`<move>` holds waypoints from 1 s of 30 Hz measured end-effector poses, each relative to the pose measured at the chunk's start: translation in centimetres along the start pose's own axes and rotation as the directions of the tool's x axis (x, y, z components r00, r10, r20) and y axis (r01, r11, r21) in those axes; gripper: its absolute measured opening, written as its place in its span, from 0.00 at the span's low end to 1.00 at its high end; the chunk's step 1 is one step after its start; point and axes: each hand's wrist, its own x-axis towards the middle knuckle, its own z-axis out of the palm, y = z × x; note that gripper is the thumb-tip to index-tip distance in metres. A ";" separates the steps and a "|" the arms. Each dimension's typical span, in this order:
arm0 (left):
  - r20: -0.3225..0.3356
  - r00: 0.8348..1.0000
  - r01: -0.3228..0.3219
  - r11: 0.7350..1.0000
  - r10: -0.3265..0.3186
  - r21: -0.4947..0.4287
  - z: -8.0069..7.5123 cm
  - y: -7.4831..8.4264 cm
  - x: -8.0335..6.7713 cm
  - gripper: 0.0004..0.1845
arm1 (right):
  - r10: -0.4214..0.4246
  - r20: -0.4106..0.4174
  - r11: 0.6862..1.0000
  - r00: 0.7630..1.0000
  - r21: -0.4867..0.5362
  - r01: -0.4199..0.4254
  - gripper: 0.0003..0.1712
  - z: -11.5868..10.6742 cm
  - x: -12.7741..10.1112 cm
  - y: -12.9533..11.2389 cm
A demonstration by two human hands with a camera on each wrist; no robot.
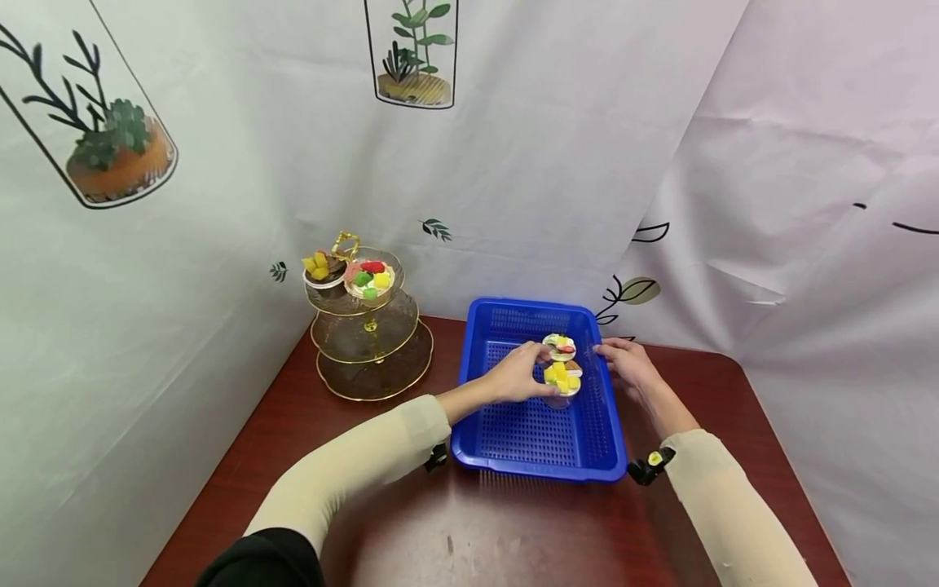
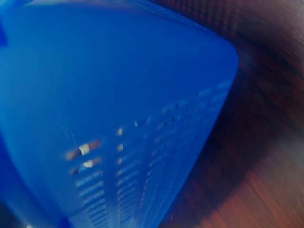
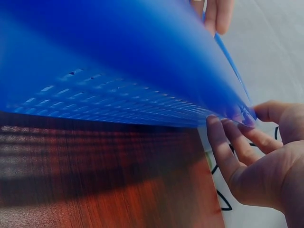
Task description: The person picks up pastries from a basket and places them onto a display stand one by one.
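A blue plastic basket (image 1: 539,469) with perforated walls stands on the table. Inside it, toward the right, is a toy cupcake (image 1: 563,379) topped with yellow cubes, and just behind it another cupcake (image 1: 560,346) with white cream and a red piece. My left hand (image 1: 519,373) reaches over the basket's left side and grips the yellow-topped cupcake between thumb and fingers. The basket's wall fills most of the left wrist view and hides that hand. At the right rim, my right hand (image 1: 629,363) pinches the basket's edge, thumb above and fingers (image 3: 219,142) below.
A three-tier glass stand (image 1: 374,377) with gold rims is left of the basket. Its top tier bears a chocolate cupcake (image 1: 325,271) with yellow cubes and a cream cupcake (image 1: 370,280) with colourful pieces. A printed white curtain (image 1: 513,187) hangs behind the dark red table (image 1: 469,538).
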 end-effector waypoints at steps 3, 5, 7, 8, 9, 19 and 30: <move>-0.009 1.000 0.026 1.000 -0.026 -0.003 0.4 0.2 0.2 0.39 | 0.002 -0.001 1.000 1.000 -0.006 -0.002 0.28 -0.1 -0.1 -0.1; -0.009 0.999 0.047 0.999 -0.047 0.001 0.7 0.4 0.2 0.40 | 0.007 -0.001 1.000 1.000 0.003 -0.007 0.28 -0.1 -0.1 -0.1; -0.009 0.998 0.066 0.998 -0.066 0.007 0.9 0.6 0.2 0.40 | 0.006 0.003 1.000 1.000 0.011 -0.006 0.29 -0.1 -0.1 -0.1; -0.012 0.997 0.072 0.997 -0.072 0.008 1.0 0.6 0.2 0.41 | 0.007 0.003 1.000 1.000 0.017 -0.007 0.29 -0.1 -0.1 -0.1; -0.014 0.997 0.078 0.997 -0.078 0.012 1.1 0.7 0.3 0.40 | 0.008 0.001 1.000 1.000 0.020 -0.008 0.28 -0.1 -0.1 -0.1; -0.019 0.992 0.125 0.992 -0.125 0.033 2.3 0.3 0.7 0.42 | 0.003 0.008 1.000 1.000 0.018 -0.003 0.28 0.0 0.0 0.1; -0.006 0.990 0.140 0.989 -0.140 0.037 2.9 -0.1 1.4 0.42 | -0.002 0.010 1.000 1.000 0.021 0.002 0.29 0.0 0.0 0.0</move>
